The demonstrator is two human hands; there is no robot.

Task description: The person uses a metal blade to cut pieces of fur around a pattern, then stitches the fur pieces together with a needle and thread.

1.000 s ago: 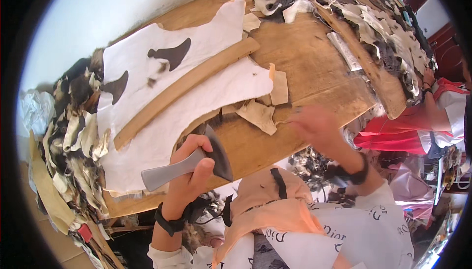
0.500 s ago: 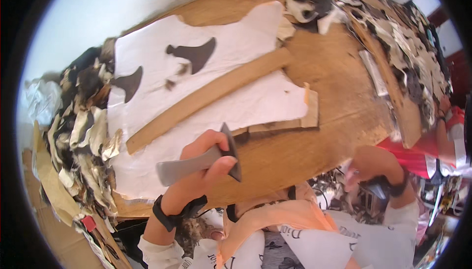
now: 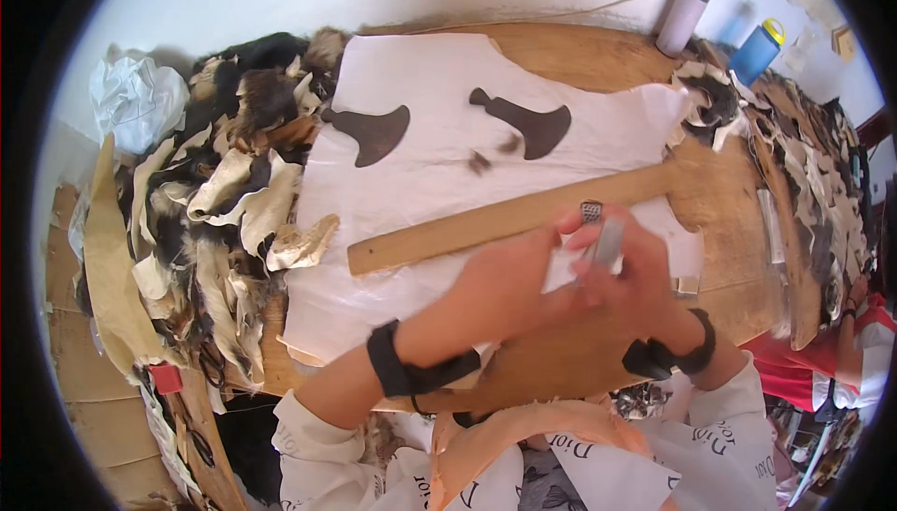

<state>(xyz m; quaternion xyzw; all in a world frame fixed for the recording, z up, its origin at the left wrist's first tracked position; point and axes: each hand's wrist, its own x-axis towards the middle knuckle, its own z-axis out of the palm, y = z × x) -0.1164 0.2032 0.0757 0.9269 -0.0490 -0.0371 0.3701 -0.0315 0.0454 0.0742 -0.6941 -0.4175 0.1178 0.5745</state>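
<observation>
My left hand (image 3: 509, 291) and right hand (image 3: 640, 254) meet above the near middle of the table, both closed. Between their fingers shows a grey, shiny piece (image 3: 609, 242) of the flat-bladed hand knife; fingers hide the rest of it and motion blurs it. A small patterned metal piece (image 3: 590, 211) shows at the fingertips; I cannot tell whether it is a ring. Behind my hands a flat wooden strip (image 3: 448, 231) lies across a large white paper pattern (image 3: 374, 198). Two dark crescent blades, a left one (image 3: 377, 135) and a right one (image 3: 534, 124), rest on the paper.
Fur scraps (image 3: 238, 193) heap up at the left, with a white plastic bag (image 3: 137, 105) behind. More scraps (image 3: 804, 170) line the right edge. A pink flask (image 3: 684, 16) and blue bottle (image 3: 757, 51) stand at the back. Another person in red (image 3: 822, 361) is at right.
My right hand has come in from the right to meet my left hand at the knife. The left hand has moved right and turned. My view has shifted too.
</observation>
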